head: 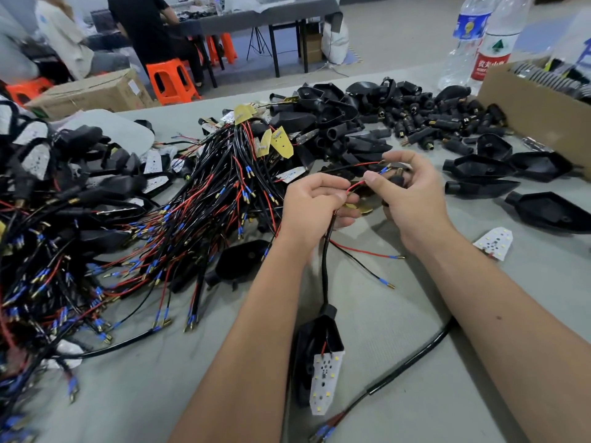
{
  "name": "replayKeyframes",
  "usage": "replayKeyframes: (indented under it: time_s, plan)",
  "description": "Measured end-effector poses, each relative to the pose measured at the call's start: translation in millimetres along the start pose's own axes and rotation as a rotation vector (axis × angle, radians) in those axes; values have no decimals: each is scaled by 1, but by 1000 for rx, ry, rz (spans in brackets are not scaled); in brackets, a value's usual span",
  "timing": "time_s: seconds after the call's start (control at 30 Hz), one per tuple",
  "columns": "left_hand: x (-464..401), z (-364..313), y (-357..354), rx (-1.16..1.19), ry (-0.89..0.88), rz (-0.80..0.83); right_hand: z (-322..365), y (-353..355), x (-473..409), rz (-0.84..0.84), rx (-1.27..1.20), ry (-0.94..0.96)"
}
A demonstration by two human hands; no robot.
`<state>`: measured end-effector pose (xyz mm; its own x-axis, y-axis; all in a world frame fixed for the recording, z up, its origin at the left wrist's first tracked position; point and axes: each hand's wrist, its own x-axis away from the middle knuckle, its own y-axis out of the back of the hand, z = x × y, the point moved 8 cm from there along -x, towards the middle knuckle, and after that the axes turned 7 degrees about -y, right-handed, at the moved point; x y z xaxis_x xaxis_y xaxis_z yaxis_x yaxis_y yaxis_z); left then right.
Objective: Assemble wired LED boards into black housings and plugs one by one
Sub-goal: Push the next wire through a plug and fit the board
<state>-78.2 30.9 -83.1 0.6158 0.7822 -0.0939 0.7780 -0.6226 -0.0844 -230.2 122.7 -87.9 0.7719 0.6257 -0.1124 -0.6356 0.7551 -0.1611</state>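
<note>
— Red wire (358, 184) was being pinched by the right hand (412, 199), thumb and forefinger closed on it near its blue-tipped end, with a black plug (397, 180) tucked behind the same fingers. What was held on the other side?

— The cable bundle (329, 231) was gripped by the left hand (315, 207), fingers curled round it, and a yellowish board (359, 208) was caught under them. From that hand the cable was let down to a housing (315, 343) lying on the counter (415, 330) between the forearms, a white LED board (324, 382) half out of its mouth.

— So which step was in hand?

— Threading, it was judged: the wire ends being fed toward the plug. One red lead (367, 252) and one black lead (367, 270) were left loose on the counter, so that unit was not yet finished.

— What would be called for next?

— The tip would have to be lined up with the plug's opening and pushed through, the bundle kept taut. Whether any tip had entered could not be told; the plug was mostly hidden. Spare housings (479, 166) were heaped just beyond, and wired boards (204, 187) were piled to the left.
</note>
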Motion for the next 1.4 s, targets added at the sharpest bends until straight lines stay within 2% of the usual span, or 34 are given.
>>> replayKeyframes:
  time_s: [0.17, 0.37, 0.43, 0.53, 0.6, 0.73, 0.87, 1.03, 1.2, 1.4]
  plan:
    - [-2, 4, 9, 131, -10, -208, -2, 3, -1, -86, 58, 1]
    - [-2, 4, 16, 304, -33, -347, -2, 5, -1, -109, 91, 19]
    - [-4, 4, 17, 284, -1, -330, 0, -2, 0, -32, 110, 38]
    - [-5, 5, 15, 98, 32, -256, 3, -15, 4, 113, 119, 73]
    - [-6, 7, 14, -4, 41, -221, 5, -17, 5, 138, 127, 95]
    - [-6, 7, 17, -70, 71, -181, 5, -15, 5, 126, 124, 96]
    - [-5, 7, 18, -42, 81, -165, 5, -12, 5, 68, 109, 79]
    - [-6, 4, 19, -36, 97, -94, -8, 6, -6, -83, -91, -106]
    - [-6, 4, 18, -34, 79, -86, -17, 7, -11, -60, -272, -193]
    - [-10, 8, 21, 13, 64, -119, -14, 5, -10, -43, -216, -150]
